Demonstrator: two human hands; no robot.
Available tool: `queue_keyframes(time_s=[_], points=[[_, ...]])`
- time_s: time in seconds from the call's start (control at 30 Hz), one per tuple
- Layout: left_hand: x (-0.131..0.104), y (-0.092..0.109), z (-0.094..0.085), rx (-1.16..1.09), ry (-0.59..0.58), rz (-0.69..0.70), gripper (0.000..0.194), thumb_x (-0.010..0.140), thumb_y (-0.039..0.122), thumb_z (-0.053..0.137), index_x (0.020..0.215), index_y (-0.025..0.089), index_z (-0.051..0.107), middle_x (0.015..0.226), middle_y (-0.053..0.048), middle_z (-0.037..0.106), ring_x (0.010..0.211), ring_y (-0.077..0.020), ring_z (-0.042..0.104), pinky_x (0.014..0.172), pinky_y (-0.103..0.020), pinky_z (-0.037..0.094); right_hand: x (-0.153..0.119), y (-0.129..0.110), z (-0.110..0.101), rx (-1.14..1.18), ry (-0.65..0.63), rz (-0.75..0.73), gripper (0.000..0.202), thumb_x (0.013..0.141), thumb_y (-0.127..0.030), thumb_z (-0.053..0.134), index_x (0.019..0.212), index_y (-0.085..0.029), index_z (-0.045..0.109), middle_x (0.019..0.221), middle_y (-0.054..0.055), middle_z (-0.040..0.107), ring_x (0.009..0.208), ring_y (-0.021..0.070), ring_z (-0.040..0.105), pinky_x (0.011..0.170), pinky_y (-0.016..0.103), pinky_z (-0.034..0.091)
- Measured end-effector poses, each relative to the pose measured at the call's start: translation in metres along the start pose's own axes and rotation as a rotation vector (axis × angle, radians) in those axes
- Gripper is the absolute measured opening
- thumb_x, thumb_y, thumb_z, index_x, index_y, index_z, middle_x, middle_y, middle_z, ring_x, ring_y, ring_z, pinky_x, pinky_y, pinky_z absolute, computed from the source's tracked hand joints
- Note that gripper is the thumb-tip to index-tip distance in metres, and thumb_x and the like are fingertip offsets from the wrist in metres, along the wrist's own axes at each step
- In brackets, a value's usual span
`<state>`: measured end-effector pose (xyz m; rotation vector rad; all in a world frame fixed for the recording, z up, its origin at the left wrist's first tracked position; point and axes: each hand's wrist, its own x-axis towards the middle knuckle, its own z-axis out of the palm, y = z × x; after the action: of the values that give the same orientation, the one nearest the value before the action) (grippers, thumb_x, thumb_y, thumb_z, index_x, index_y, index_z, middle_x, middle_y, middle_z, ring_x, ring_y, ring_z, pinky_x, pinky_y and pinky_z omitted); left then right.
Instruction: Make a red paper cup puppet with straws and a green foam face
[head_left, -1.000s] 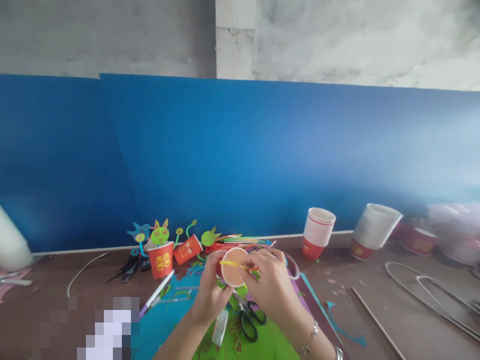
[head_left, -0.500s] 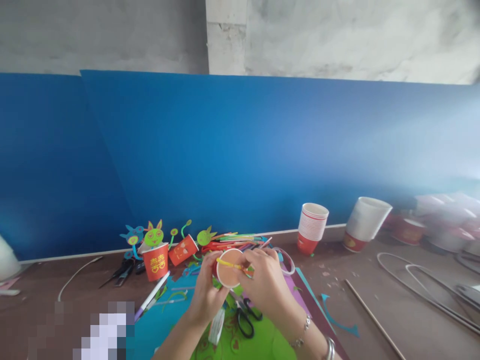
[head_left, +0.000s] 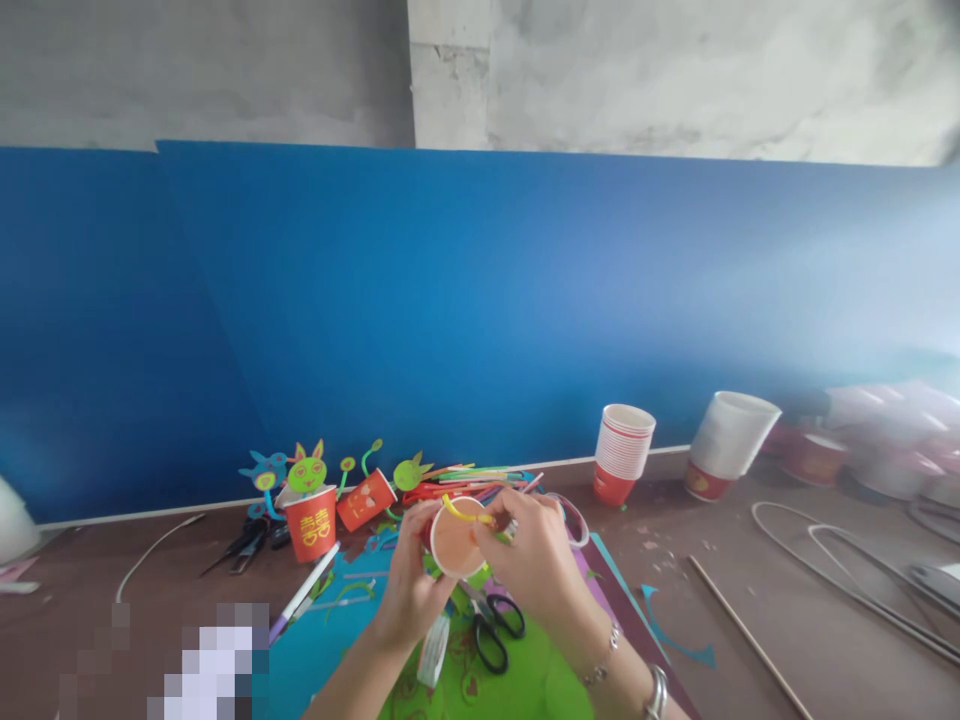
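My left hand [head_left: 411, 575] is wrapped around the side of a red paper cup [head_left: 457, 555], whose white round rim faces me. My right hand [head_left: 525, 550] pinches a thin yellow strip [head_left: 465, 515], which looks like a bendy stick or straw. Its free end lies across the upper rim of the cup. Right-hand fingers hide the strip's other end. Below the hands, black-handled scissors [head_left: 491, 640] rest on green paper [head_left: 517, 690], beside a small white object [head_left: 433, 650] with a printed label.
Decorated red cups [head_left: 312, 525] with paper animal heads stand or lean at the back left. Behind the hands lies a bundle of coloured sticks [head_left: 465, 482]. Stacked paper cups [head_left: 624, 450] and bagged cups [head_left: 733, 440] stand right. A wooden stick [head_left: 742, 630] and cable [head_left: 847, 560] lie on the brown table.
The yellow strip has shifted from across the middle of the cup's face up toward its upper rim. My right hand has moved slightly, and my left keeps its hold on the cup.
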<state>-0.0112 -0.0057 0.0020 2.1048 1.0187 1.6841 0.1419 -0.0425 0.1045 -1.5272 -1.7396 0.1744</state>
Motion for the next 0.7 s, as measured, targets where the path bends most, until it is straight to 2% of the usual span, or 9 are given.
queue_keyframes(time_s=[0.33,0.53,0.7], points=[[0.0,-0.003,0.001,-0.006,0.006,0.005,0.054,0.075,0.015,0.066,0.122,0.023,0.042,0.117,-0.009,0.051,0.109,-0.0237,0.053,0.094,-0.039,0.045,-0.002,-0.002,0.002,-0.061,0.06,-0.068,0.01,0.073,-0.013,0.056,0.065,-0.019,0.057,0.064,-0.001,0.065,0.069,0.0174,0.058,0.082,0.033,0.03],[-0.003,-0.005,0.001,0.002,-0.013,-0.007,0.054,0.076,0.014,0.065,0.123,0.023,0.041,0.119,-0.01,0.051,0.113,-0.0248,0.052,0.095,-0.041,0.045,-0.008,-0.004,0.009,-0.121,0.133,-0.178,0.013,0.072,-0.008,0.053,0.068,-0.019,0.058,0.063,0.001,0.065,0.069,0.0178,0.057,0.086,0.037,0.027],[-0.003,-0.005,0.002,0.012,-0.022,-0.044,0.049,0.079,0.014,0.062,0.122,0.024,0.042,0.117,-0.009,0.052,0.112,-0.0246,0.053,0.093,-0.042,0.047,-0.011,-0.004,0.017,-0.108,0.098,-0.227,0.016,0.067,-0.004,0.053,0.068,-0.019,0.058,0.064,0.0,0.066,0.068,0.017,0.056,0.085,0.035,0.027]])
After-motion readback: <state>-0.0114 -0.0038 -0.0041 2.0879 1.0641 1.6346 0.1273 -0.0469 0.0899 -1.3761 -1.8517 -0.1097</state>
